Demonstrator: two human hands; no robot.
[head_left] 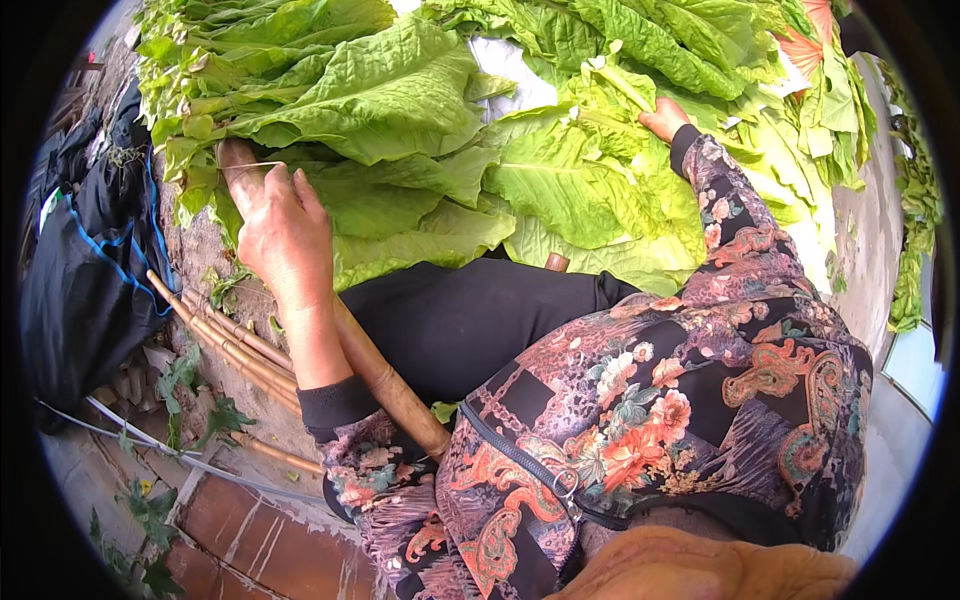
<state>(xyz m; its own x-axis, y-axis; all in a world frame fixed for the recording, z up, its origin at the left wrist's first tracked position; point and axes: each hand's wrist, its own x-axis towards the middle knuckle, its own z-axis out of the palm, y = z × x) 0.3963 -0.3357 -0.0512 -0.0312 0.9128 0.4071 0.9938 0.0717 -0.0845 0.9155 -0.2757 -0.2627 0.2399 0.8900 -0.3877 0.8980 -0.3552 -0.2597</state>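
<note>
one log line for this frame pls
left hand: grips wooden stick | right hand: on green leaves | bamboo sticks: on ground

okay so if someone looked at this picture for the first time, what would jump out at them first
The heap of big, bright green leaves filling the upper half would catch the eye first. Next comes the left hand at centre left, closed around a thick wooden stick that runs down toward the lap, while the right hand reaches into the leaves at upper right. The flowered sleeves stand out below.
</note>
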